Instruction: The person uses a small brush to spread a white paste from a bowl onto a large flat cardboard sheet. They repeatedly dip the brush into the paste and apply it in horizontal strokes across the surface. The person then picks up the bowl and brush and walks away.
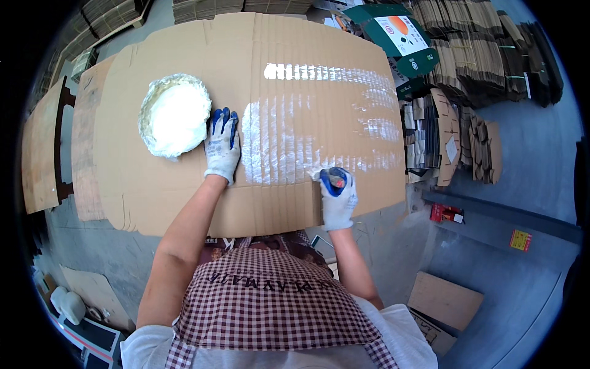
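A large sheet of corrugated cardboard (203,203) lies flat in front of me, with white glue (270,141) streaked over its middle and right part. My left hand (222,144), in a white glove with blue fingertips, rests flat and open on the cardboard. Just left of it stands a round bowl (174,117) with a crusted rim, full of white paste. My right hand (336,194), gloved alike, is closed around what looks like a brush (315,173). The brush's whitened end touches the cardboard near the lower edge of the glue; my fingers hide most of its handle.
A green printed box (393,34) stands past the far right corner. Stacks of folded cardboard (470,52) lie at the right, with more packed pieces (424,135) beside the sheet. A wooden board (46,147) is at the left. Flat panels (445,301) lie on the floor at lower right.
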A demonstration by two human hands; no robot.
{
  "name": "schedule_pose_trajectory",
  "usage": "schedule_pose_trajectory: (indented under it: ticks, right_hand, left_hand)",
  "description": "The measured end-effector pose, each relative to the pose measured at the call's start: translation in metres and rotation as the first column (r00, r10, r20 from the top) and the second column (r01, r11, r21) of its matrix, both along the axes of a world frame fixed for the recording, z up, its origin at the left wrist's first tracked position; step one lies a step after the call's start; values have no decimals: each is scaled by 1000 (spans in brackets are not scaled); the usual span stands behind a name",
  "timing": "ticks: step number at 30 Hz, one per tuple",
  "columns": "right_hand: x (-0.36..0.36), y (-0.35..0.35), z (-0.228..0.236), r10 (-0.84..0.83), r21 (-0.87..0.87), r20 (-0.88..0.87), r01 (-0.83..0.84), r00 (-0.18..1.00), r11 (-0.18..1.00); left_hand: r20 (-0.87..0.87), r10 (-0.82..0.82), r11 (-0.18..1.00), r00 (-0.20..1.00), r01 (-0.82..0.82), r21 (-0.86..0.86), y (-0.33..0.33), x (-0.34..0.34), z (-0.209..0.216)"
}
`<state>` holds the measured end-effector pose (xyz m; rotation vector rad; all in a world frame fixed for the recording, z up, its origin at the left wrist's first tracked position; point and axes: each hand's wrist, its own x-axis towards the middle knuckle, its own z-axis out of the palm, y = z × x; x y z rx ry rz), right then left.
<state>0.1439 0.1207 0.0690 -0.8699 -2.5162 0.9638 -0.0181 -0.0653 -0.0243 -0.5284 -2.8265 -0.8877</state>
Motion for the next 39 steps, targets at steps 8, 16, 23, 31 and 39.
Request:
schedule_pose_trajectory:
  ticks: [8,16,23,31,39]
  right_hand:
    - [9,19,-25,-62,-56,-21,61,998,997]
    - [-1,7,-17,41,-65,-117,-49,992,997]
    - [-28,39,-14,-111,44,16,110,994,993]
    - [-30,13,-22,128,25,-126,-126,984,992]
    - [-16,27,1,9,10,-43,-8,999,1000]
  left_hand:
    - [-40,-14,999,999,13,-39,-2,1,1]
    - [-10,-21,998,1000,21,-55,-1,0,2]
    - [-43,-25,997,999,22,-70,-4,-1,-3]
    - [-4,-14,999,1000,14,-45,-1,1,5]
    - [-42,-15,999,999,13,-48,-2,2,6]
